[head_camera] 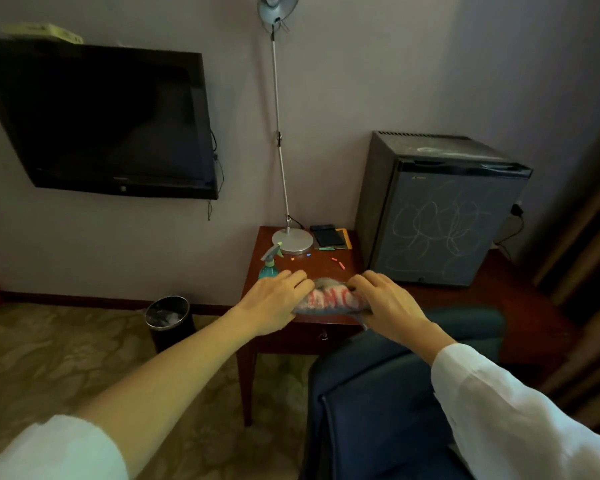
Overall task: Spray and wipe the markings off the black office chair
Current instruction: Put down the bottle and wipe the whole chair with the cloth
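Cloth (329,297), grey with reddish print, bunched at the near edge of the side table (326,271). Held at both ends: left hand (278,299) laid over the left end, fingers nearly straight and close together, pressing on the fabric; right hand (385,306) curled over the right end, fingers bent round it, with a corner of fabric hanging below the palm. Spray bottle (269,263), teal with a pale trigger head, upright on the table's left edge just beyond the left hand, touched by neither hand. Office chair (378,393), dark and padded, at lower right just beside the table front and under the right forearm; too dim to tell any markings on its surface. Farther back on the table, round lamp base (292,241) with its thin pole rising up the wall, dark notebook (327,234) beside it, and small chalk bits (338,263) scattered between. Mini fridge (440,220) to the right of the table, door covered in pale scribbles. Wall-mounted television (108,123) at upper left, and waste bin (168,317) on the patterned carpet left of the table.
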### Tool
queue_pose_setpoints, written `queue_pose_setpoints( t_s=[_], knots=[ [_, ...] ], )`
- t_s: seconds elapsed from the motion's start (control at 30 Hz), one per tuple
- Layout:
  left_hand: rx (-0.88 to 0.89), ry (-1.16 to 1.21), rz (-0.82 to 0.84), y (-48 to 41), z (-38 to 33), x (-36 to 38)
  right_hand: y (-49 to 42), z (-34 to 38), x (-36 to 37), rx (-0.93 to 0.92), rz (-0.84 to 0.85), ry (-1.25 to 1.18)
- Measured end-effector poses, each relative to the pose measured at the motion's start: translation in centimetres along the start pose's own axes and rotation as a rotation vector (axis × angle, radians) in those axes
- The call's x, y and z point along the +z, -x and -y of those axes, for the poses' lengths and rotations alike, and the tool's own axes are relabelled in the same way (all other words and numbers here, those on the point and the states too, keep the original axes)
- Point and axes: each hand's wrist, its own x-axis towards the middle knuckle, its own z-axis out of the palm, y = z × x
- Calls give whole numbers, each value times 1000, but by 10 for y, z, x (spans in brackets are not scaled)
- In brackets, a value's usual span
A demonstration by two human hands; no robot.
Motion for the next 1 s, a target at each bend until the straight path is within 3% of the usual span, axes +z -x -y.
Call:
queue_pose_setpoints(
  t_s=[0.23,0.53,0.77,1.0],
  knots=[
    [56,-2,-27,-54,92,32,-96,-5,24,106,39,85],
    [256,70,23,-144,205,76,-203,-22,60,357,163,156],
    [285,95,92,-185,218,123,-228,-47,100,489,279,191],
    [125,119,256,-210,206,208,-239,-92,175,573,408,139]
  ],
)
